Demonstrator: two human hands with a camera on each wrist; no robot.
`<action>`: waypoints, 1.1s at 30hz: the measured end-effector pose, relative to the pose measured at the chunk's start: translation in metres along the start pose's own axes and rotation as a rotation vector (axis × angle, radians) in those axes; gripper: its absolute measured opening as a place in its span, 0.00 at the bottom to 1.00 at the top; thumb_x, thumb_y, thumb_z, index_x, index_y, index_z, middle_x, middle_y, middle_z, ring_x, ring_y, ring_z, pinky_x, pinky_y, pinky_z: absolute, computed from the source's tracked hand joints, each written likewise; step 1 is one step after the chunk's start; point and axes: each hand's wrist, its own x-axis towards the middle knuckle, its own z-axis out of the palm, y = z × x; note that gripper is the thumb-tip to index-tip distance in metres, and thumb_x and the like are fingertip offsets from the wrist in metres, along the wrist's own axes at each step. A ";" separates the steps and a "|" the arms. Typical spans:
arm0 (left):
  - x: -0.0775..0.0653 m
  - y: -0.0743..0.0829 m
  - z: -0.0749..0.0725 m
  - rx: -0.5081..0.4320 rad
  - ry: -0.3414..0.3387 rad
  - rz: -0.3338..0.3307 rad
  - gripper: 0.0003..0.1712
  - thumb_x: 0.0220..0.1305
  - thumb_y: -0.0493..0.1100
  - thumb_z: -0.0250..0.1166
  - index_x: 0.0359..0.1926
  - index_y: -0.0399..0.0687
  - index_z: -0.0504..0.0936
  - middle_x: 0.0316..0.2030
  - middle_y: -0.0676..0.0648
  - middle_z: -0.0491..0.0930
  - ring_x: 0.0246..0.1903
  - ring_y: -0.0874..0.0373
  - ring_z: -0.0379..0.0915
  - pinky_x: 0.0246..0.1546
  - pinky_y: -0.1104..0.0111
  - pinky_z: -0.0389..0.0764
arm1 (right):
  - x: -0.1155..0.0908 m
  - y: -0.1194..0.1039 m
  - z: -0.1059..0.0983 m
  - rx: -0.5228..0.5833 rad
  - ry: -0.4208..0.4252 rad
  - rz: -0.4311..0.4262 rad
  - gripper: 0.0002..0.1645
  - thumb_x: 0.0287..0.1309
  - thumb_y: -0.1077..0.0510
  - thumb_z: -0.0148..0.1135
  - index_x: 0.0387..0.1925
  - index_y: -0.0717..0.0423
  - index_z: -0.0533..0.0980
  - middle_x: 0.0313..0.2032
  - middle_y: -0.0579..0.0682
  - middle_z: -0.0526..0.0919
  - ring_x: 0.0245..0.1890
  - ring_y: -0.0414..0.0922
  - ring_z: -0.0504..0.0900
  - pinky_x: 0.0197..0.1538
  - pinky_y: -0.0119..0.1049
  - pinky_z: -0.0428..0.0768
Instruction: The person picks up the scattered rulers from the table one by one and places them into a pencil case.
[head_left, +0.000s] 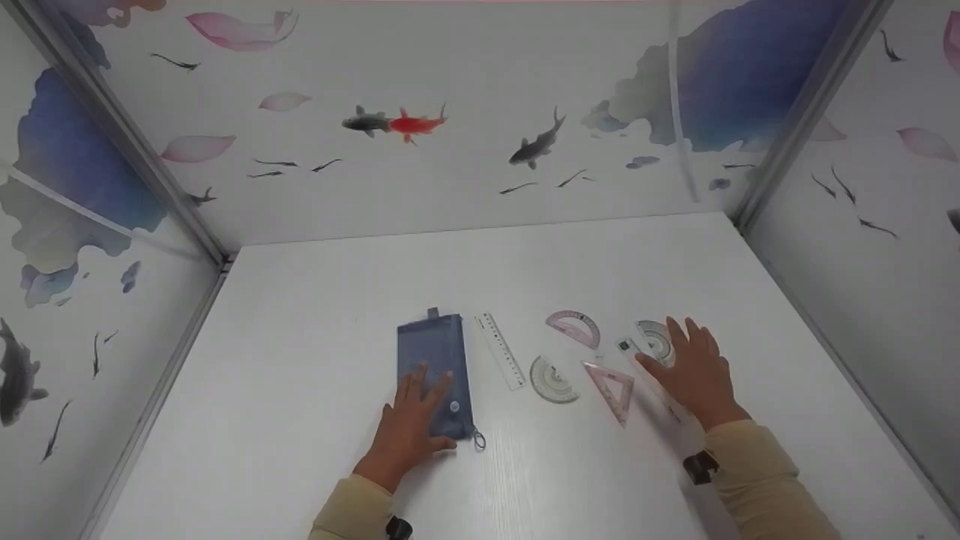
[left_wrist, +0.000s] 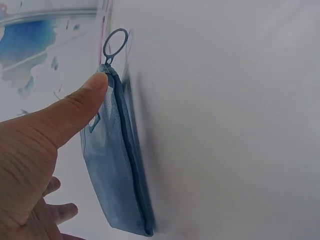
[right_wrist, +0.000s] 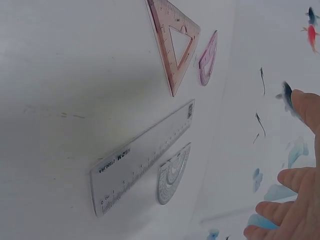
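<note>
A blue zip pouch (head_left: 427,345) lies flat on the white table, a metal ring (left_wrist: 115,42) at its near corner. My left hand (head_left: 409,420) is over its lower half with fingers spread; in the left wrist view the thumb overlaps the ring end. Farther right, my right hand (head_left: 697,375) hovers with spread fingers and holds nothing. Below it are a clear ruler (right_wrist: 142,157) and a small clear protractor (right_wrist: 174,175), partly hidden by the hand in the head view. A pink set square (right_wrist: 162,45) lies just left of that ruler.
Between the hands lie a narrow clear ruler (head_left: 501,351), another clear protractor (head_left: 551,386) and a pink protractor (head_left: 589,322). Printed panels with fish (head_left: 416,124) and petals wall the table (head_left: 300,337) at the back and both sides.
</note>
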 end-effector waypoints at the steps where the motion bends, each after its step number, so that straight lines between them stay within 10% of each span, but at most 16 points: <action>1: 0.000 0.001 0.000 -0.007 -0.005 0.005 0.58 0.42 0.56 0.79 0.73 0.55 0.58 0.73 0.36 0.50 0.70 0.34 0.49 0.50 0.31 0.68 | 0.000 0.000 0.000 0.002 0.000 0.000 0.57 0.60 0.27 0.50 0.73 0.65 0.48 0.70 0.74 0.47 0.69 0.72 0.45 0.59 0.76 0.52; 33: 0.011 0.012 0.014 -0.026 -0.087 0.025 0.49 0.45 0.47 0.78 0.69 0.55 0.67 0.68 0.32 0.58 0.66 0.33 0.55 0.54 0.40 0.72 | 0.013 0.015 -0.004 0.073 -0.099 0.044 0.60 0.60 0.27 0.51 0.73 0.68 0.44 0.70 0.76 0.45 0.68 0.73 0.46 0.62 0.74 0.51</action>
